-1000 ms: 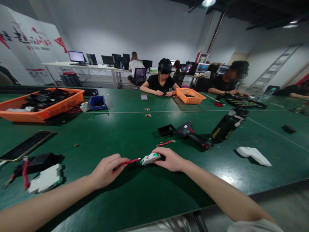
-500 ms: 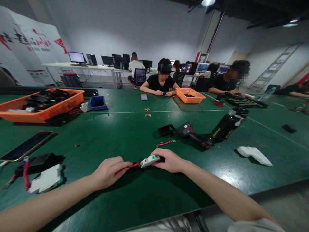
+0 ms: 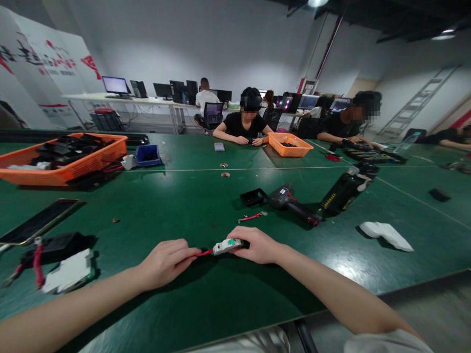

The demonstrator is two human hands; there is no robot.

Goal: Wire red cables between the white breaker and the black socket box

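My right hand (image 3: pixel 255 245) is closed on a small white circuit breaker (image 3: pixel 223 246) with a green part on its upper side. A short red wire (image 3: pixel 206 252) runs from the breaker's left end to my left hand (image 3: pixel 169 262), whose fingers pinch it; they hide its far end. Both hands are just above the green table (image 3: pixel 206 304). Beyond them lies another short red wire (image 3: pixel 253 216) with metal lugs. To the left of my left forearm a second white breaker (image 3: pixel 69 272) lies flat beside a red cable (image 3: pixel 39 262).
A cordless drill (image 3: pixel 292 201), a small black tray (image 3: pixel 253 197) and a black bottle (image 3: pixel 344 193) stand or lie ahead. White crumpled paper (image 3: pixel 386 235) is at right, a phone (image 3: pixel 39 220) at left. Orange baskets (image 3: pixel 84 164) and a blue bin (image 3: pixel 148 156) sit farther off; co-workers sit opposite.
The breaker has turned slightly in my right hand and lies a little more level. My left hand keeps its pinch on the red wire, almost unmoved.
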